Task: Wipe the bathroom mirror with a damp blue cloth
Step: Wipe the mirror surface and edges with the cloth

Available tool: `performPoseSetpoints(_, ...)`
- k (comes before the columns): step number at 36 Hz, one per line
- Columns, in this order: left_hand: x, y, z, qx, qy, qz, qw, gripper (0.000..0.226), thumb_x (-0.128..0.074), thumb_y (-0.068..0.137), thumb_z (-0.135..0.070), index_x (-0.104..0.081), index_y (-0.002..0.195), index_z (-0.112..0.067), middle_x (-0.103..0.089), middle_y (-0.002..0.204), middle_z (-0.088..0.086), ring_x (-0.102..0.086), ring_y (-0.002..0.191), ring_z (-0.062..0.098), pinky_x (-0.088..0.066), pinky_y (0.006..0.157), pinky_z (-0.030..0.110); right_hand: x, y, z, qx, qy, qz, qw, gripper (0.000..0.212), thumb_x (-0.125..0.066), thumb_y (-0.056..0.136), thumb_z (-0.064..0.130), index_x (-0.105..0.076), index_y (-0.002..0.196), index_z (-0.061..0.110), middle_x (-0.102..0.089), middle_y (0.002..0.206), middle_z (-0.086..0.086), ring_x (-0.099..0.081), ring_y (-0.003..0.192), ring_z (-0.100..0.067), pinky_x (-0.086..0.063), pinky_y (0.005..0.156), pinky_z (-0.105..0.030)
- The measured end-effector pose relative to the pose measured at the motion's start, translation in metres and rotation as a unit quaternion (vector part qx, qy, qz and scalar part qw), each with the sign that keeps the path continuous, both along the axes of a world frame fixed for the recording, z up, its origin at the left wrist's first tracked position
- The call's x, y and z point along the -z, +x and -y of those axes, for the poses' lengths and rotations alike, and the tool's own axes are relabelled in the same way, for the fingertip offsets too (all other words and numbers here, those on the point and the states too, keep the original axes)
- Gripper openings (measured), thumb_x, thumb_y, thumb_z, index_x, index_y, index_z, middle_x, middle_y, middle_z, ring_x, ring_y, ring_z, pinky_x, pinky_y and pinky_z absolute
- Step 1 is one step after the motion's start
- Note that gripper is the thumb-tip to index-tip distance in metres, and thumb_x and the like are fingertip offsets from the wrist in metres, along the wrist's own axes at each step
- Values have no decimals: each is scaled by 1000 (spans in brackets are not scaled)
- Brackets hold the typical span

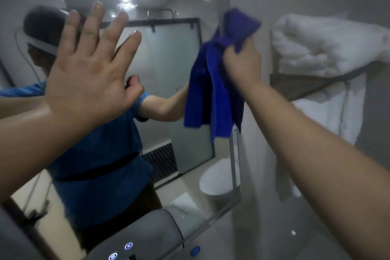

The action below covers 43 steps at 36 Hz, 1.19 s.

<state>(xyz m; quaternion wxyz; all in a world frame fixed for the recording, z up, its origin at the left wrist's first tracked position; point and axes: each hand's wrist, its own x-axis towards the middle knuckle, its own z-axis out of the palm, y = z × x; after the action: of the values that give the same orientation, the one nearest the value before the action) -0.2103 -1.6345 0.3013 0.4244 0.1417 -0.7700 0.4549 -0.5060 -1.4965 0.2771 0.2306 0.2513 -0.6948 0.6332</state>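
The bathroom mirror (168, 53) fills the left and middle of the view and reflects a person in a blue shirt. My left hand (88, 65) is raised with fingers spread and straight, palm toward the glass; whether it touches is unclear. My right hand (242, 59) grips a bunched blue cloth (213, 91) near the mirror's right edge. The cloth hangs down below my fist, its top corner sticking up above it.
A wall shelf (295, 82) at the right carries folded white towels (325, 44), with another white towel (329, 124) hanging below. The mirror reflects a frosted shower door and a toilet. A grey device with lit buttons (147, 238) stands at the bottom.
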Motion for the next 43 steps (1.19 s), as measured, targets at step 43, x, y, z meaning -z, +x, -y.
performPoseSetpoints(43,-8,2,-9,-34,6,8,999,78,-51,94,-45,-40,164,-14,-23,176,16,-12,164,42,-12,130,64,115,22,-1,-49,5,162,986,11,-53,99,22,-59,97,14,-62,106,-12,-65,90,-31,-52,85,-42)
